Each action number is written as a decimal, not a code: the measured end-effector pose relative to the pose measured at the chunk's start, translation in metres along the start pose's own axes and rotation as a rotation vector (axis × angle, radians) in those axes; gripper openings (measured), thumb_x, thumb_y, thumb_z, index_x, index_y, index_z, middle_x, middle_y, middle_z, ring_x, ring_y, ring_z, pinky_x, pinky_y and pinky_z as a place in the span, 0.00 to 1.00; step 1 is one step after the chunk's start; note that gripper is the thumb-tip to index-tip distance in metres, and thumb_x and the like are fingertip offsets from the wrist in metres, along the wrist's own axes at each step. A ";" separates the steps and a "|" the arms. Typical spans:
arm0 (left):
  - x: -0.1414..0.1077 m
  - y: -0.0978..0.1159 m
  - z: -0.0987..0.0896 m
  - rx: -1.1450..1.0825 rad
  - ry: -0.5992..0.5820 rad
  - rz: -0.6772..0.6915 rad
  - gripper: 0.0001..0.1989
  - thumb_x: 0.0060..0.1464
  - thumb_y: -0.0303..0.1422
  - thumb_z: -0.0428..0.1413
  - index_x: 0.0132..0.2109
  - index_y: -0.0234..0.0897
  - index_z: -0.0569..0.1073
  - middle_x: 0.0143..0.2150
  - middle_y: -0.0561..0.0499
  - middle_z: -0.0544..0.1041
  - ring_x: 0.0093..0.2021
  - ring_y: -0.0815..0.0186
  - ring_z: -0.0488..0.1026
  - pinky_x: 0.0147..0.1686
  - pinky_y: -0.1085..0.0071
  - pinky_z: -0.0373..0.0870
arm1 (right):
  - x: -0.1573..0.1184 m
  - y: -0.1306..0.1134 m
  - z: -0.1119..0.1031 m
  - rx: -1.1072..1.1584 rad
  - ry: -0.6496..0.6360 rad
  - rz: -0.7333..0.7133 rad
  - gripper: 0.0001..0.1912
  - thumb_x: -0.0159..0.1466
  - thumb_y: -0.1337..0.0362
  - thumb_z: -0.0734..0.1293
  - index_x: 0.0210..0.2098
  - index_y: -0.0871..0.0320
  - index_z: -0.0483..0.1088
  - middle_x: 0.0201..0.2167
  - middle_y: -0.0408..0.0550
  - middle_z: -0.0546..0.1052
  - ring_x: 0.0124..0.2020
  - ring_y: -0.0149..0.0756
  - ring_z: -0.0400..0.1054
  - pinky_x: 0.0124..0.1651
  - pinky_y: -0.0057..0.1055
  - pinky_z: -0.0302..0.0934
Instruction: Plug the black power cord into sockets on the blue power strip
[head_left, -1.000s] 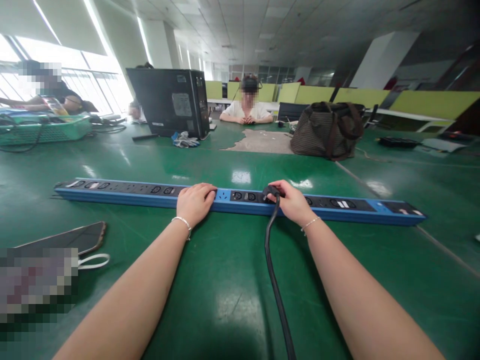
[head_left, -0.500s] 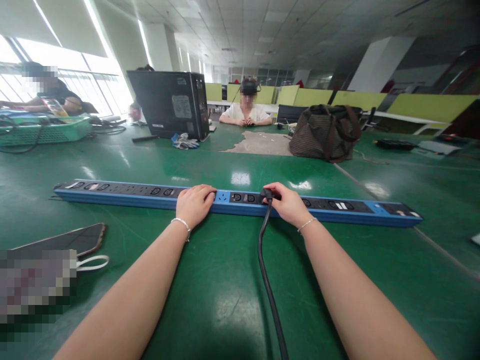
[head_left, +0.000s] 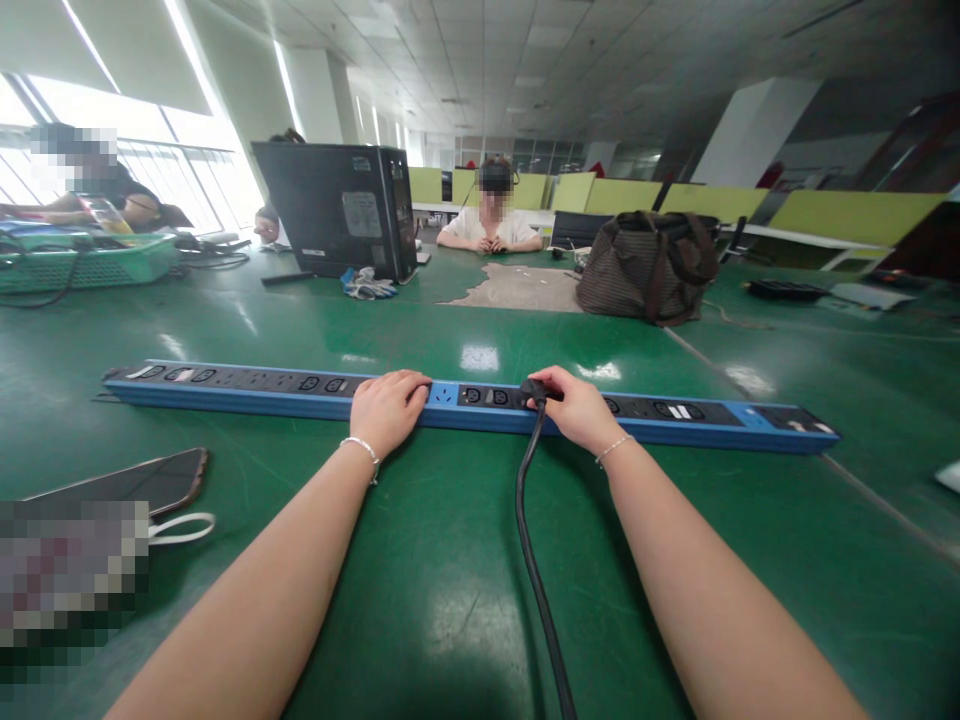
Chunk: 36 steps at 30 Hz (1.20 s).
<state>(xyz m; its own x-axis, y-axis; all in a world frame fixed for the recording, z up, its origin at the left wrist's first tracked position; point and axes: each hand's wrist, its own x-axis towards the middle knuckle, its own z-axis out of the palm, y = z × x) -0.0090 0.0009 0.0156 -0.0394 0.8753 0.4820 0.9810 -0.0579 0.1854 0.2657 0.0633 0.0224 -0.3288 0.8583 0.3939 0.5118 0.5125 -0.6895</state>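
Head view: the left hand (head_left: 386, 412) is resting on the blue power strip (head_left: 484, 420); whether it is clasping it cannot be told. The right hand (head_left: 583, 410) is pinching a black plug (head_left: 533, 391) at the strip's sockets (head_left: 486, 396), its cable (head_left: 525, 520) trailing toward the wearer. The strip is lying across the green table (head_left: 450, 520), probably stiff and fairly heavy, its long edges offering the surest hold. The plug is likely feeling light and hard, its body suiting a fingertip pinch.
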 end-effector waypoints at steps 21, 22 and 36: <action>0.000 0.002 -0.002 -0.009 -0.011 -0.003 0.16 0.60 0.40 0.42 0.44 0.49 0.73 0.50 0.56 0.76 0.52 0.65 0.69 0.51 0.63 0.60 | -0.030 -0.019 0.025 -0.745 0.344 -0.349 0.17 0.62 0.60 0.59 0.48 0.59 0.70 0.45 0.57 0.71 0.47 0.46 0.64 0.49 0.42 0.59; 0.000 0.003 -0.003 -0.007 -0.013 -0.006 0.16 0.60 0.40 0.42 0.44 0.49 0.73 0.50 0.56 0.76 0.52 0.65 0.69 0.51 0.63 0.60 | -0.030 -0.019 0.024 -0.745 0.344 -0.375 0.16 0.62 0.61 0.59 0.47 0.59 0.71 0.43 0.56 0.72 0.46 0.45 0.64 0.50 0.41 0.58; -0.001 0.004 -0.002 -0.010 -0.005 -0.022 0.16 0.60 0.39 0.42 0.45 0.48 0.74 0.50 0.55 0.76 0.51 0.64 0.70 0.51 0.63 0.60 | -0.026 -0.026 0.021 -0.722 0.291 -0.384 0.12 0.61 0.65 0.60 0.39 0.59 0.73 0.37 0.51 0.76 0.41 0.38 0.69 0.59 0.39 0.52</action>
<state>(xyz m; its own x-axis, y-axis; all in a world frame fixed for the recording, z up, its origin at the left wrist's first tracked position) -0.0053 -0.0013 0.0172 -0.0598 0.8790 0.4731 0.9779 -0.0434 0.2044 0.2442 0.0267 0.0176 -0.4167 0.5442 0.7282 0.8178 0.5742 0.0388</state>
